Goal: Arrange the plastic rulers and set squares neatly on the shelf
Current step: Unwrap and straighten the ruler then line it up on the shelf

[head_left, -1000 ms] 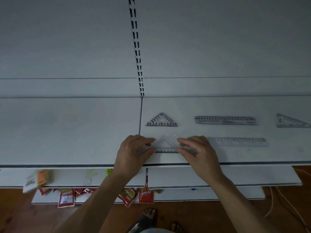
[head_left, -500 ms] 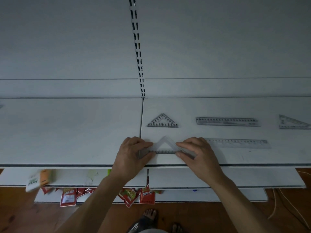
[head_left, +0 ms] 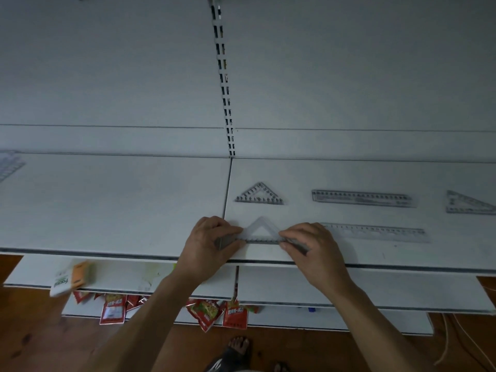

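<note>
A clear triangular set square [head_left: 261, 228] lies flat near the front of the white shelf [head_left: 134, 210], apex pointing away from me. My left hand [head_left: 208, 244] pinches its left corner and my right hand [head_left: 312, 249] pinches its right corner. Behind it lies another triangular set square [head_left: 259, 195]. To the right sit a dark-marked ruler [head_left: 362, 198] at the back and a clear ruler [head_left: 375, 232] in front of it. A long right-angled set square [head_left: 468, 204] lies at the far right edge.
A slotted upright [head_left: 224, 84] divides the white back panel. Another clear ruler-like piece [head_left: 9, 165] shows at the far left edge. Lower shelves hold red snack packets [head_left: 233, 314] and a white-and-orange box [head_left: 71, 277]. Wooden floor, a foot [head_left: 237, 347] and cables lie below.
The held set square has settled flat with its long edge parallel to the shelf front. Both hands stay at its corners; the view has shifted slightly.
</note>
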### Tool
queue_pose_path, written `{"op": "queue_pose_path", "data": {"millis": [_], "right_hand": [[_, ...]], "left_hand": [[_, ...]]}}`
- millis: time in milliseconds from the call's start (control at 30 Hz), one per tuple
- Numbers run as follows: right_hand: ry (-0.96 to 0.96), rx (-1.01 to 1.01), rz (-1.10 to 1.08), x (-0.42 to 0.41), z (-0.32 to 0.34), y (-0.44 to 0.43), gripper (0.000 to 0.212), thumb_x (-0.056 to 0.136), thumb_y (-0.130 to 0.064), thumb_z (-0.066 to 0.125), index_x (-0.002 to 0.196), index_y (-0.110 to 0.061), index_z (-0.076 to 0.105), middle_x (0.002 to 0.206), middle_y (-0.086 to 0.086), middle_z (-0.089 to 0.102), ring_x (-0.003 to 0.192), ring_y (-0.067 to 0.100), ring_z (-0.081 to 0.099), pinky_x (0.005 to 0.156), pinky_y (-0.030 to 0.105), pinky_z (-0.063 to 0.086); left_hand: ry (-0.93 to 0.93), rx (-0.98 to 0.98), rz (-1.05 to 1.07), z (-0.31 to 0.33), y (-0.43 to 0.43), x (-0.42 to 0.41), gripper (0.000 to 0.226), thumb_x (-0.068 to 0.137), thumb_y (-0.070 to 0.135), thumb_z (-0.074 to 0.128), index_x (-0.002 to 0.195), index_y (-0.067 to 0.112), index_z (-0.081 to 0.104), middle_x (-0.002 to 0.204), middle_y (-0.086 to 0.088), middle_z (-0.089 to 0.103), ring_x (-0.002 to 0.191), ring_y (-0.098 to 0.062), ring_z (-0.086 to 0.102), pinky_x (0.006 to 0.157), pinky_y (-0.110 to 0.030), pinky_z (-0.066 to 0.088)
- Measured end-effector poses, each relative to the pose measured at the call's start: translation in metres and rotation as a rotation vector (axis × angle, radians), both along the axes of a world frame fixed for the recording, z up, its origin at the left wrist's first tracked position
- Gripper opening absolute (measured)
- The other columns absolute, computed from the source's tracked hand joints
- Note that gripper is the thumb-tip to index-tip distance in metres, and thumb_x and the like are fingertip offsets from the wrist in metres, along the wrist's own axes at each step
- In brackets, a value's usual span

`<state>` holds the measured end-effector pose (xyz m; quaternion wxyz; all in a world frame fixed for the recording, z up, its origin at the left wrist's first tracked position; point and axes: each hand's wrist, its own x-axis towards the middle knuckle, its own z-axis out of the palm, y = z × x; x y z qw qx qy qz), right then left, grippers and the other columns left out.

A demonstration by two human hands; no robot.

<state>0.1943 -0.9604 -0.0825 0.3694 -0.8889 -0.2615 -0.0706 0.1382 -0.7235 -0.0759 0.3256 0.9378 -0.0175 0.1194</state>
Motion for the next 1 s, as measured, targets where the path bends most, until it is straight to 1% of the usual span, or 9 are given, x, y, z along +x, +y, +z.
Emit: {"op": "queue_pose_path", "data": {"millis": [67, 167, 300, 467, 533, 633, 700, 867, 1000], "right_hand": [[0.013, 0.004, -0.003, -0.001, 0.001, -0.001, 0.023, 0.08, -0.03, 0.067, 0.098, -0.02, 0.074, 0.09, -0.007, 0.067, 0.084, 0.012, 0.059, 0.078, 0.031, 0.045], [0.035, 0.012, 0.006, -0.002, 0.003, -0.003, 0.025, 0.081, -0.034, 0.065, 0.099, -0.02, 0.074, 0.092, -0.008, 0.067, 0.087, 0.011, 0.058, 0.081, 0.031, 0.045], [0.067, 0.093, 0.028, -0.002, 0.008, -0.005, 0.032, 0.086, -0.041, 0.056, 0.1, -0.018, 0.073, 0.095, -0.011, 0.065, 0.091, 0.001, 0.054, 0.086, 0.022, 0.043], [0.048, 0.125, 0.025, -0.003, 0.017, 0.0, 0.026, 0.089, -0.034, 0.055, 0.101, -0.018, 0.071, 0.097, -0.009, 0.065, 0.093, 0.007, 0.057, 0.082, 0.02, 0.045], [0.032, 0.12, 0.032, -0.002, 0.024, 0.011, 0.02, 0.09, -0.028, 0.059, 0.102, -0.016, 0.071, 0.097, -0.008, 0.065, 0.092, 0.008, 0.058, 0.081, 0.017, 0.044], [0.065, 0.111, 0.066, 0.001, 0.038, 0.038, 0.019, 0.09, -0.022, 0.063, 0.108, -0.018, 0.07, 0.104, -0.007, 0.065, 0.097, 0.009, 0.058, 0.084, 0.021, 0.043], [0.081, 0.063, 0.111, 0.002, 0.048, 0.061, 0.023, 0.09, -0.023, 0.062, 0.112, -0.019, 0.068, 0.109, -0.005, 0.064, 0.102, 0.011, 0.057, 0.086, 0.022, 0.041], [0.093, -0.039, 0.22, -0.005, 0.068, 0.137, 0.03, 0.092, -0.028, 0.059, 0.12, -0.019, 0.063, 0.12, -0.001, 0.06, 0.112, 0.016, 0.053, 0.096, 0.028, 0.04], [0.121, -0.103, 0.293, -0.031, 0.081, 0.217, 0.035, 0.092, -0.034, 0.057, 0.125, -0.021, 0.059, 0.127, -0.003, 0.056, 0.117, 0.015, 0.05, 0.097, 0.026, 0.038]], "left_hand": [[-0.006, 0.002, 0.006, 0.003, -0.002, -0.001, 0.035, 0.078, 0.045, 0.071, 0.102, 0.019, 0.075, 0.092, 0.01, 0.059, 0.085, -0.007, 0.05, 0.077, -0.007, 0.034], [0.004, -0.001, 0.016, 0.008, -0.004, -0.004, 0.047, 0.078, 0.055, 0.058, 0.105, 0.019, 0.073, 0.095, 0.013, 0.058, 0.088, -0.007, 0.051, 0.077, -0.007, 0.034], [0.06, -0.047, 0.09, 0.012, -0.006, -0.012, 0.053, 0.077, 0.061, 0.056, 0.113, 0.024, 0.069, 0.106, 0.015, 0.06, 0.099, -0.003, 0.052, 0.084, -0.003, 0.035], [0.07, -0.04, 0.214, 0.029, -0.001, -0.034, 0.04, 0.085, 0.048, 0.062, 0.118, 0.026, 0.066, 0.113, 0.014, 0.062, 0.104, -0.003, 0.054, 0.089, -0.019, 0.043], [0.066, -0.026, 0.258, 0.037, 0.007, -0.042, 0.038, 0.086, 0.046, 0.063, 0.118, 0.027, 0.066, 0.11, 0.015, 0.062, 0.1, -0.001, 0.056, 0.087, -0.019, 0.045], [0.096, 0.022, 0.325, 0.048, 0.022, -0.053, 0.036, 0.087, 0.047, 0.062, 0.119, 0.031, 0.064, 0.108, 0.017, 0.062, 0.096, 0.001, 0.055, 0.076, -0.007, 0.037], [0.104, 0.059, 0.369, 0.055, 0.034, -0.062, 0.037, 0.087, 0.047, 0.061, 0.12, 0.031, 0.063, 0.107, 0.016, 0.062, 0.095, -0.001, 0.055, 0.073, -0.011, 0.037], [0.104, 0.118, 0.452, 0.066, 0.081, -0.099, 0.045, 0.084, 0.053, 0.06, 0.121, 0.028, 0.063, 0.105, 0.011, 0.065, 0.09, -0.009, 0.062, 0.078, -0.026, 0.049], [0.104, 0.206, 0.513, 0.077, 0.142, -0.144, 0.057, 0.079, 0.06, 0.051, 0.122, 0.025, 0.063, 0.109, 0.006, 0.067, 0.101, -0.016, 0.062, 0.084, -0.027, 0.046]]}}
